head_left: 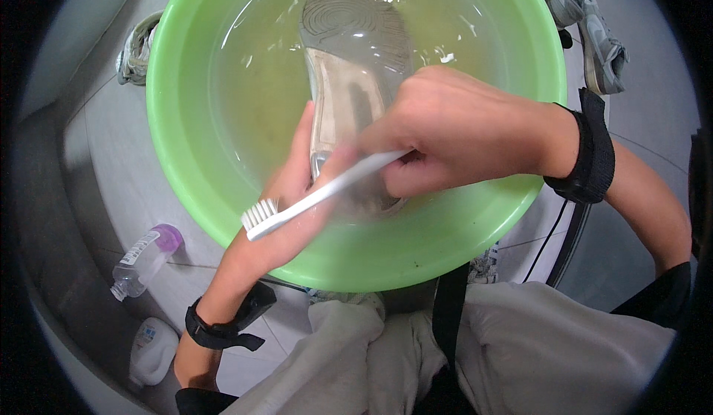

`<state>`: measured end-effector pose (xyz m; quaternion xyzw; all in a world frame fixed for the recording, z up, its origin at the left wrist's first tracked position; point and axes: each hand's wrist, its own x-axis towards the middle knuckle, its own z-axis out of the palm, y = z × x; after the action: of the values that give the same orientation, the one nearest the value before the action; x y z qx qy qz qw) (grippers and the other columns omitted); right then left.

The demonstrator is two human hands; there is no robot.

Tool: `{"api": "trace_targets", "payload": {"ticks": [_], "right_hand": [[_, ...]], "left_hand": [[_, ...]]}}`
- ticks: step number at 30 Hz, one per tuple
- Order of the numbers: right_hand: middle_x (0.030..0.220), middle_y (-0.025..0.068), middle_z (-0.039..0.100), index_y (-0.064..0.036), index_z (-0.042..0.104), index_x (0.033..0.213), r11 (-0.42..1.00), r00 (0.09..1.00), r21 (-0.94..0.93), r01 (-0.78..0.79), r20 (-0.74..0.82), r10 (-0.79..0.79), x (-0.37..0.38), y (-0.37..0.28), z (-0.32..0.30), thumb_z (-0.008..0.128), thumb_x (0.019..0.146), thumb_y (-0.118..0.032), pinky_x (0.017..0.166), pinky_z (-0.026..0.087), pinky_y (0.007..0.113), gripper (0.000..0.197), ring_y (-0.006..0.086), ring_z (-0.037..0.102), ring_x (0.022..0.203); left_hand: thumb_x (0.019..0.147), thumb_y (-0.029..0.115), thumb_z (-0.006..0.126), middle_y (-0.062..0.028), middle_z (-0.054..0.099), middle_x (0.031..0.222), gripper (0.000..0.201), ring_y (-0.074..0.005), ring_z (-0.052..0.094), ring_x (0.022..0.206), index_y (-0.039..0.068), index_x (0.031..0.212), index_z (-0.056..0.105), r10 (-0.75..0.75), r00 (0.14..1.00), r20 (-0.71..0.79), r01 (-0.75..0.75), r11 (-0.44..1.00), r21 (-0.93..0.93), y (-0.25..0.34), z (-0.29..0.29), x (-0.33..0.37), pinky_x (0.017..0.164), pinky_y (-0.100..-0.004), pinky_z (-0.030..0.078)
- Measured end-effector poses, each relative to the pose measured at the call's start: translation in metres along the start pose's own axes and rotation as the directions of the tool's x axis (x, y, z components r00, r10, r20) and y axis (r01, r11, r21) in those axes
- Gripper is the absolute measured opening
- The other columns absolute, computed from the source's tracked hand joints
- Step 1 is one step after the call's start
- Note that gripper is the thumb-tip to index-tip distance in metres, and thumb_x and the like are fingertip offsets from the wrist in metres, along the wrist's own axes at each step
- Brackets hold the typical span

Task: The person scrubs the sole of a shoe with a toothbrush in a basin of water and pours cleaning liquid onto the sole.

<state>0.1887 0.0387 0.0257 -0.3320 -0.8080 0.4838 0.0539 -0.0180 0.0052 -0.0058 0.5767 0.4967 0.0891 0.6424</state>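
A shoe [349, 77] lies sole up in a light green basin [174, 147] of cloudy yellowish water. The grey toe end points away from me, and its paler middle looks worn. My left hand [295, 173] grips the shoe near its heel end, with some fingers hidden underneath. My right hand [453, 133] is closed around the handle of a white toothbrush [334, 185]. The brush head sticks out to the left over my left wrist, bristles turned up and off the sole. Motion smears the area where the two hands meet.
Grey sneakers [603, 51] stand on the floor right of the basin, and another shoe [137, 49] sits to its left. A clear bottle with a purple end [148, 259] and a white bottle [154, 349] lie at lower left. A black cable [546, 244] runs at right.
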Motion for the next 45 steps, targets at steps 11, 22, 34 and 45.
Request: {"api": "trace_targets", "payload": {"ticks": [11,22,34,45], "right_hand": [[0.063,0.0196,0.055,-0.0008,0.062,0.074,0.994,0.998,0.103,-0.046,0.046,0.042,-0.005,0.000,0.003,0.056,0.071,-0.015,0.056,0.043,0.041,0.015,0.0354,0.054,0.058],[0.066,0.0210,0.056,0.0007,0.061,0.076,0.988,1.000,0.151,-0.010,0.024,0.007,-0.005,-0.007,-0.001,0.055,0.079,-0.016,0.060,0.044,0.042,0.018,0.0368,0.055,0.063],[0.062,0.0161,0.051,-0.0074,0.057,0.089,0.997,0.967,0.007,0.082,-0.241,-0.078,-0.006,-0.007,0.006,0.058,0.083,-0.023,0.055,0.040,0.040,0.016,0.0342,0.052,0.059],[0.078,0.0104,0.044,-0.0080,0.048,0.092,0.999,0.889,-0.036,-0.036,-0.458,0.015,-0.013,-0.008,0.028,0.057,0.081,-0.038,0.060,0.042,0.040,0.033,0.0312,0.051,0.075]], "left_hand": [[0.091,0.040,0.048,-0.0273,0.051,0.118,0.079,-0.0290,0.053,0.107,-0.006,0.139,0.006,-0.047,0.999,-0.004,0.047,0.998,0.045,0.000,-0.001,-0.008,0.090,-0.0314,0.041],[0.093,0.038,0.046,-0.0209,0.044,0.127,0.072,-0.0215,0.043,0.116,-0.005,0.140,0.012,-0.118,0.993,0.017,0.119,0.991,-0.064,0.015,-0.007,-0.014,0.096,-0.0294,0.035],[0.098,0.036,0.034,-0.0091,0.050,0.111,0.045,-0.0144,0.044,0.105,-0.002,0.122,0.038,-0.175,0.983,0.046,0.181,0.962,-0.205,0.009,-0.014,-0.014,0.094,-0.0269,0.033],[0.098,0.037,0.028,-0.0116,0.047,0.125,0.052,-0.0179,0.049,0.111,-0.002,0.131,0.034,-0.152,0.987,0.059,0.160,0.972,-0.174,0.002,-0.013,-0.015,0.098,-0.0317,0.038]]}}
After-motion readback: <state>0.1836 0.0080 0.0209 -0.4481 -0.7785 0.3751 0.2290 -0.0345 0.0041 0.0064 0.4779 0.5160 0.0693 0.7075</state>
